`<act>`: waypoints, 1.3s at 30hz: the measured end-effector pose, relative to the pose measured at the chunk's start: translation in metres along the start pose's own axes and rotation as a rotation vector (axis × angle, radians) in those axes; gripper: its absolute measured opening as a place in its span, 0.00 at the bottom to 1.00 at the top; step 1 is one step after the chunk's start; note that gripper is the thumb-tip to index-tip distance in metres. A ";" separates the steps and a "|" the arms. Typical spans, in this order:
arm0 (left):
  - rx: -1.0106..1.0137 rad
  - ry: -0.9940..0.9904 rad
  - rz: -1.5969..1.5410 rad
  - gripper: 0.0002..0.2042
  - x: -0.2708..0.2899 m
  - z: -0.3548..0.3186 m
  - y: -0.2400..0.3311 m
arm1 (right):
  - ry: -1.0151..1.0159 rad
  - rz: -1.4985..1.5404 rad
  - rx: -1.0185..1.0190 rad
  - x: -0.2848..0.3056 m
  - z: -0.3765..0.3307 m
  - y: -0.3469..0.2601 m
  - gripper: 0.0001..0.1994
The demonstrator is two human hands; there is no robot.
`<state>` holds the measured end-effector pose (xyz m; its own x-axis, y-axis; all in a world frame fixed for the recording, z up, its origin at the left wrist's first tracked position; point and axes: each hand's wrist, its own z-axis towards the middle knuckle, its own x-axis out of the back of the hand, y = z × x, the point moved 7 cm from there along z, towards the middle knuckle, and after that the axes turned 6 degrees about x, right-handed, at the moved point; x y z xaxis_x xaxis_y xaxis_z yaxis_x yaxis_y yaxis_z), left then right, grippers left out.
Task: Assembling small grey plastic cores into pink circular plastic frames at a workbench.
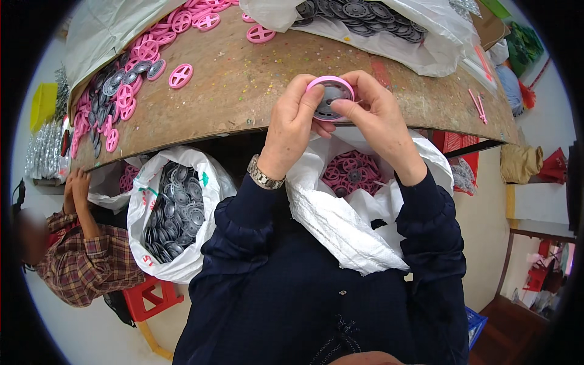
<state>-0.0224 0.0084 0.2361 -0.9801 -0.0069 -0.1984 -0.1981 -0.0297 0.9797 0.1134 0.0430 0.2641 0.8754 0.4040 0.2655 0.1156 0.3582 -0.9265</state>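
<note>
Pink rims the grey disc (pixel 333 103) that you hold up between both hands, just above the near edge of the brown surface (pixel 225 100) and over the mouth of an open white sack (pixel 340 234). Your left hand (pixel 287 125) has its grip closed on the disc's left side, thumb laid on the grey face. Your right hand (pixel 384 125) grips the right side, its thumb pressing on the grey face near the lower right, its fingers bent behind the rim. A metal watch (pixel 264 174) circles your left wrist.

Below your hands, pink wheels (pixel 354 174) lie heaped inside that sack. To your left stands a second white sack (pixel 137 210), filled with grey discs (pixel 174 213). On the surface, a mixed pile (pixel 121 85) of pink and grey pieces spreads along the left, with a single pink wheel (pixel 180 76) apart from it. More dark grey discs (pixel 371 13) lie on white sheeting at the far side. At the far left, a person in a checked shirt (pixel 91 264) sits near a red stool (pixel 146 298).
</note>
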 end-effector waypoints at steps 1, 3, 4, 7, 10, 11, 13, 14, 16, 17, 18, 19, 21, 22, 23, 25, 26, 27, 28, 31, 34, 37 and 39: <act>0.000 -0.001 0.000 0.11 -0.001 0.000 -0.001 | -0.016 0.037 0.001 -0.003 -0.001 -0.002 0.09; 0.005 -0.016 0.017 0.10 -0.004 0.000 -0.003 | -0.024 0.052 -0.009 0.001 -0.001 0.005 0.10; 0.007 -0.015 0.018 0.10 -0.005 -0.001 -0.002 | -0.035 0.069 -0.019 0.003 -0.001 0.009 0.11; -0.038 -0.081 0.127 0.13 -0.012 -0.005 0.005 | -0.052 0.145 -0.035 0.006 -0.002 0.015 0.11; -0.033 -0.118 0.175 0.18 -0.007 -0.005 0.007 | -0.065 0.164 -0.060 0.002 -0.005 0.017 0.11; -0.042 -0.138 0.209 0.19 -0.006 -0.006 0.009 | -0.070 0.167 -0.060 0.000 -0.005 0.016 0.11; -0.053 -0.156 0.249 0.20 -0.005 -0.008 0.011 | -0.058 0.206 -0.039 -0.001 -0.006 0.011 0.11; -0.065 -0.146 0.259 0.21 -0.007 -0.010 0.012 | -0.059 0.210 -0.035 0.000 -0.007 0.011 0.11; -0.076 -0.132 0.275 0.22 -0.009 -0.013 0.014 | -0.069 0.217 -0.029 0.001 -0.009 0.012 0.11; -0.082 -0.127 0.317 0.23 -0.010 -0.015 0.014 | -0.071 0.223 -0.027 0.003 -0.009 0.013 0.11; -0.088 -0.123 0.359 0.25 -0.010 -0.016 0.016 | -0.097 0.215 -0.046 0.003 -0.009 0.015 0.11; -0.200 -0.141 0.434 0.27 -0.008 -0.015 0.016 | -0.126 0.206 -0.066 0.004 -0.011 0.016 0.12; -0.319 -0.046 0.672 0.28 0.014 -0.012 0.021 | -0.192 0.113 -0.101 0.012 -0.016 0.020 0.12; -0.441 0.045 0.903 0.28 0.024 -0.011 0.030 | -0.252 0.012 -0.137 0.018 -0.021 0.025 0.13; -0.468 0.162 0.947 0.27 0.044 -0.004 0.034 | -0.293 -0.023 -0.219 0.024 -0.029 0.030 0.13; -0.626 0.422 1.283 0.28 0.086 0.000 0.052 | -0.398 -0.179 -0.246 0.032 -0.041 0.028 0.13; -0.541 0.514 1.355 0.29 0.116 0.007 0.052 | -0.491 -0.342 -0.277 0.034 -0.048 0.031 0.12; -0.472 0.612 1.475 0.29 0.148 0.013 0.048 | -0.531 -0.441 -0.242 0.036 -0.052 0.033 0.12; -0.446 0.661 1.536 0.30 0.170 0.023 0.046 | -0.525 -0.447 -0.249 0.043 -0.059 0.038 0.12; -0.364 0.738 1.634 0.30 0.227 0.041 0.044 | -0.665 -0.674 -0.204 0.049 -0.081 0.056 0.14; -0.172 0.758 1.683 0.31 0.260 0.055 0.041 | -0.652 -0.656 -0.188 0.048 -0.078 0.054 0.15; 0.017 0.720 1.682 0.31 0.276 0.063 0.033 | -0.616 -0.504 -0.263 0.045 -0.060 0.036 0.14; 0.070 0.688 1.669 0.31 0.277 0.067 0.029 | -0.526 -0.507 -0.125 0.048 -0.043 0.033 0.13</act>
<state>-0.3003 0.0727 0.2114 0.0499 -0.3512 0.9350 0.8676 0.4790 0.1336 0.1794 0.0379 0.2347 0.3633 0.5761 0.7322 0.5259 0.5218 -0.6716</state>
